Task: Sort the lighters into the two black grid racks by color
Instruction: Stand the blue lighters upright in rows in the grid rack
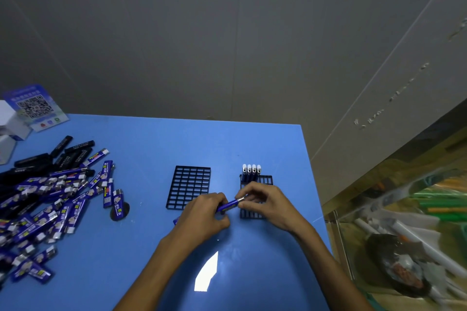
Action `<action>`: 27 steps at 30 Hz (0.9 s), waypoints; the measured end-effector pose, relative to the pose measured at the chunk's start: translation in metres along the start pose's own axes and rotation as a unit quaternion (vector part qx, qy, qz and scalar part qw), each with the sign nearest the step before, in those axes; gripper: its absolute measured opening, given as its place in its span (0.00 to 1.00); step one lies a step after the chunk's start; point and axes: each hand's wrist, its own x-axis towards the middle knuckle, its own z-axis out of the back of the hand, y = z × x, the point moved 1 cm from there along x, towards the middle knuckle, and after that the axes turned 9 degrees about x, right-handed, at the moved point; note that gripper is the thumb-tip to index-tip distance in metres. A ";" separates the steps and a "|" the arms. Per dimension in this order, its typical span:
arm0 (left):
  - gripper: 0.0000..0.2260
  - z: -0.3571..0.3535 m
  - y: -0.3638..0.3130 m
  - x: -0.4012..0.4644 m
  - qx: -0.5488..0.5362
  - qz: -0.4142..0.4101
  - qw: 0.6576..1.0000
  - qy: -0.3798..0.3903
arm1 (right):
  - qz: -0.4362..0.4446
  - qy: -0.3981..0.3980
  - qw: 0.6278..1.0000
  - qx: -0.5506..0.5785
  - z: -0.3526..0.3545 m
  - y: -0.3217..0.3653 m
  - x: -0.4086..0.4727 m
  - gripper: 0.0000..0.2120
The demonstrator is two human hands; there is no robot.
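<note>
- A blue lighter (228, 205) is held between both hands, lying almost level just in front of the right-hand rack (255, 195), its metal head turned toward that rack.
- The left hand (206, 217) has its fingers curled round the lighter's lower end; a second bit of blue (176, 220) shows at the hand's outer edge, but what it is cannot be told.
- The right hand (265, 206) pinches the lighter's metal head with thumb and fingertips, and covers much of the right-hand rack's middle.
- Four blue lighters (251, 173) stand upright side by side in the right-hand rack's far row, at its left corner, white-and-metal heads up.
- The second black grid rack (189, 186) lies flat just left of the right-hand rack, apart from it; no lighter shows in its visible cells, and its near right corner is hidden by the left hand.
- Well left of the right-hand rack, a loose heap of blue lighters (50, 199) is spread over the blue tabletop (141, 149).
- Black lighters (58, 154) lie at the far side of that heap.
- One blue lighter (118, 203), the heap's nearest to the racks, lies on a dark round patch on the tabletop.
- Far left of the right-hand rack, at the tabletop's back corner, a card with a QR code (35, 106) leans beside a white box (10, 121).
</note>
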 end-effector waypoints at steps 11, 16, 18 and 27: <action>0.07 -0.001 -0.002 0.001 -0.016 0.014 1.000 0.012 | -0.023 -0.105 0.992 -0.072 0.040 -0.011 -0.004 0.04; 0.07 0.000 -0.003 0.003 -0.018 0.017 1.000 0.015 | -0.025 -0.136 0.983 -0.123 0.054 -0.020 -0.001 0.04; 0.07 0.000 -0.002 0.003 -0.017 0.017 1.000 0.015 | -0.025 -0.141 0.982 -0.122 0.058 -0.020 0.001 0.04; 0.07 0.002 -0.003 0.006 -0.012 0.020 1.000 0.014 | -0.006 -0.146 0.959 -0.244 0.074 -0.028 0.009 0.09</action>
